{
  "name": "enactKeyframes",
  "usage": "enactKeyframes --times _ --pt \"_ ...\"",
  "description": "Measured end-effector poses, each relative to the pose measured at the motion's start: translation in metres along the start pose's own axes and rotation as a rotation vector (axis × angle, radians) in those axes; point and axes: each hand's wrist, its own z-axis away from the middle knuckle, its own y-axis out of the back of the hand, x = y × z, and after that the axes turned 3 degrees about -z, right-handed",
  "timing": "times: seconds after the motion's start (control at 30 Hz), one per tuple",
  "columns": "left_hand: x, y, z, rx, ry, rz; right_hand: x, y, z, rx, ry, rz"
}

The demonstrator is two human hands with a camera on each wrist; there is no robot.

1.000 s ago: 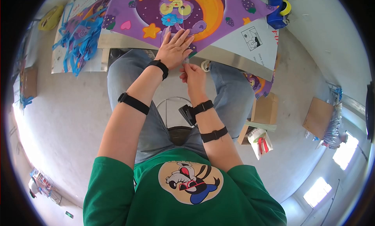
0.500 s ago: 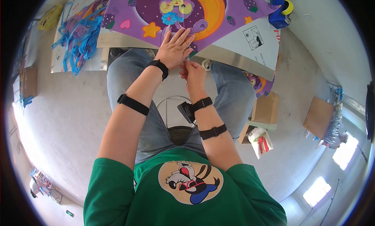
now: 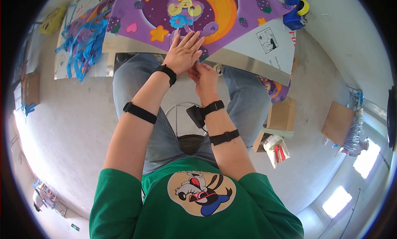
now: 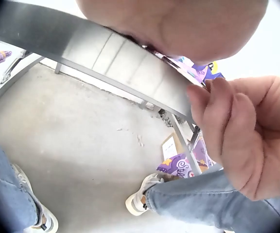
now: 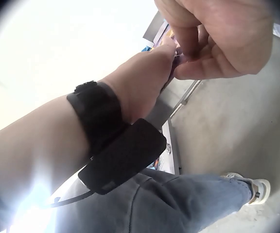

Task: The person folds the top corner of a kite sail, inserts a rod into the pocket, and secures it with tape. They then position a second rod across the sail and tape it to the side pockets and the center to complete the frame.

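Observation:
A purple printed sheet (image 3: pixel 136 16) with a moon and a cartoon figure lies over the table's near edge. The left hand (image 3: pixel 184 55) rests flat on its lower corner, fingers extended. Just right of and below it, the right hand (image 3: pixel 205 78) pinches something small at the sheet's corner between thumb and forefinger; the fingers hide what it is. In the left wrist view the right hand (image 4: pixel 247 131) has its other fingers curled, close to the metal table edge (image 4: pixel 125 65). The right wrist view shows the right hand (image 5: pixel 218 43) beside the left hand (image 5: pixel 147 77).
Blue straps (image 3: pixel 89 49) lie heaped with printed pieces at the left. A blue tape dispenser (image 3: pixel 292 11) stands at the table's right end. Cardboard boxes (image 3: pixel 280 115) and a white bag (image 3: pixel 275 150) are on the floor at the right. The person's knees are under the table edge.
The right hand has shifted slightly up and left, closer to the left hand. The left hand stays flat on the sheet, which has moved a little to the left.

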Motion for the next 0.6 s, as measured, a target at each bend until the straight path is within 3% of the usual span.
enactKeyframes --times 0.1,0.17,0.2,0.27,0.4,0.47,0.6 --pt "-0.002 0.001 -0.001 0.013 0.005 0.078 -0.005 0.0 -0.005 -0.022 -0.019 0.024" --pt "-0.005 0.007 -0.002 0.029 0.035 0.361 -0.005 0.003 -0.012 -0.037 -0.031 0.09" --pt "-0.007 0.01 -0.001 0.045 0.026 0.35 -0.007 0.003 -0.014 -0.05 -0.015 0.086" --pt "-0.013 0.017 0.009 0.171 0.12 0.565 -0.009 0.002 -0.012 -0.062 -0.01 0.166" --pt "-0.014 0.023 0.042 0.213 0.084 0.396 -0.02 -0.008 0.001 -0.101 0.023 0.172" --pt "-0.003 0.032 0.046 0.171 0.142 0.248 -0.026 -0.013 0.011 -0.119 0.054 0.172" --pt "-0.007 0.027 0.034 0.255 0.265 0.114 -0.033 -0.018 0.031 -0.181 0.078 0.142"
